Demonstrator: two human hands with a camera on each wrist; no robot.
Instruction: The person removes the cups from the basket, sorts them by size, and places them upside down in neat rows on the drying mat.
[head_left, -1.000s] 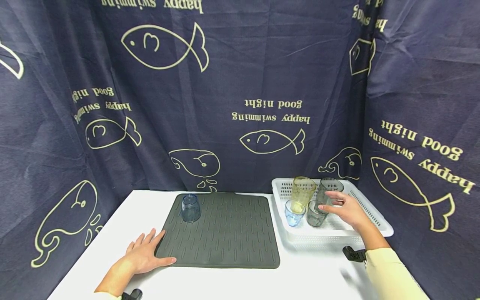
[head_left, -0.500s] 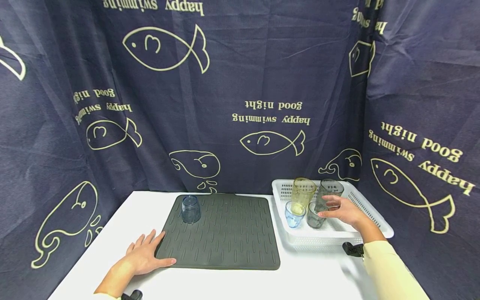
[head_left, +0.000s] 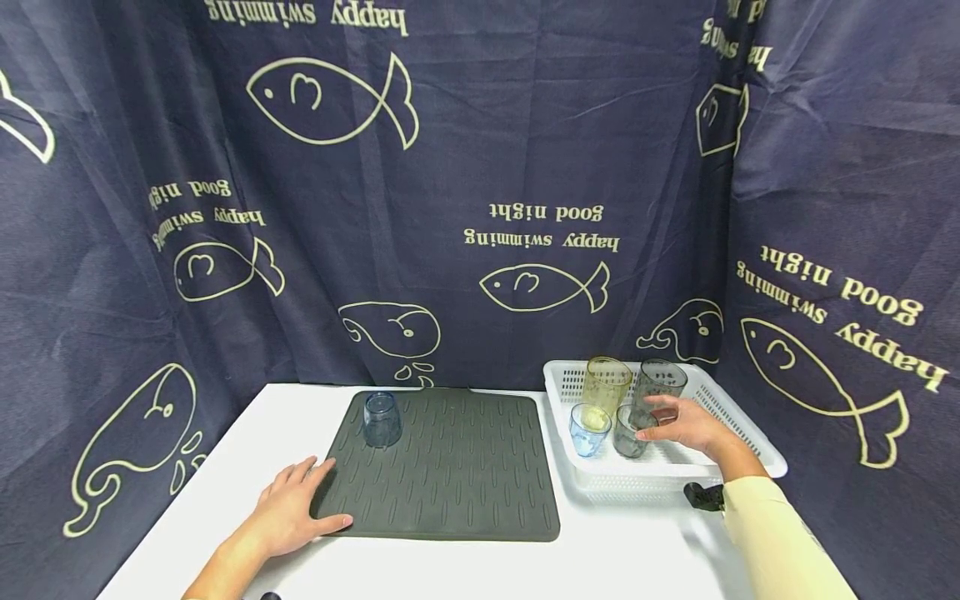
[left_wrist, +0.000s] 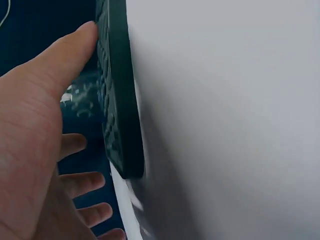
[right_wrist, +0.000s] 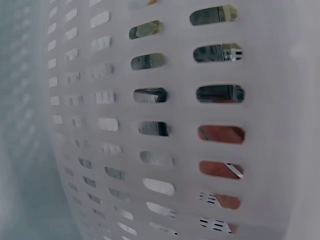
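My right hand (head_left: 688, 427) is at the small grey drinking glass (head_left: 628, 435) in the white plastic basket (head_left: 750, 446). Its thumb lies at the near side of that glass and its fingers curl round the far right side. In the right wrist view the basket's slotted wall (right_wrist: 180, 110) hides most of the hand and glass. My left hand (head_left: 288, 512) lies spread at the near left corner of the dark grey drying mat (head_left: 457, 467), thumb by the front edge. In the left wrist view its thumb meets the mat (left_wrist: 122, 100), with the other fingers relaxed.
A small light-blue glass (head_left: 588, 437), a tall yellow glass (head_left: 606, 383) and a tall grey glass (head_left: 660, 379) share the basket. One blue glass (head_left: 382, 421) stands upside down on the mat's back left. A dark curtain (head_left: 450, 208) surrounds the white table (head_left: 420, 571).
My right hand has come down and its fingers have drawn in round the small grey glass. My left hand has stayed almost still at the mat's corner.
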